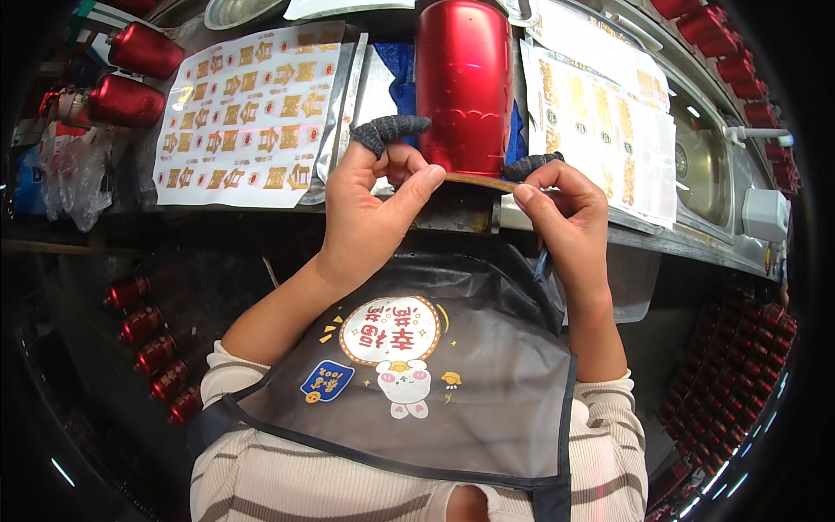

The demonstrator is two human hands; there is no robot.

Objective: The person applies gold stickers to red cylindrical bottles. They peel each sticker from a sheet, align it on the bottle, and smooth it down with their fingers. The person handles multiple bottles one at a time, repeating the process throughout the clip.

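Note red canister (465, 87) over blue cloth (402, 70), between printed sheets (248, 113); appears rigid, smooth, probably slippery, best held round the body; see thin brown strip (481, 181) at its near end, looks light and flexible; find left hand (374, 193) and right hand (572, 213) pinched narrow, one on each end

Workshop, production type: red metallic vessel (464, 91) at the metal surface (652, 242), matching vessels (731, 374) stocked in rows, repeat-printed gold-motif sheets (248, 117), steel basin (698, 157), person wearing a work apron (487, 418).
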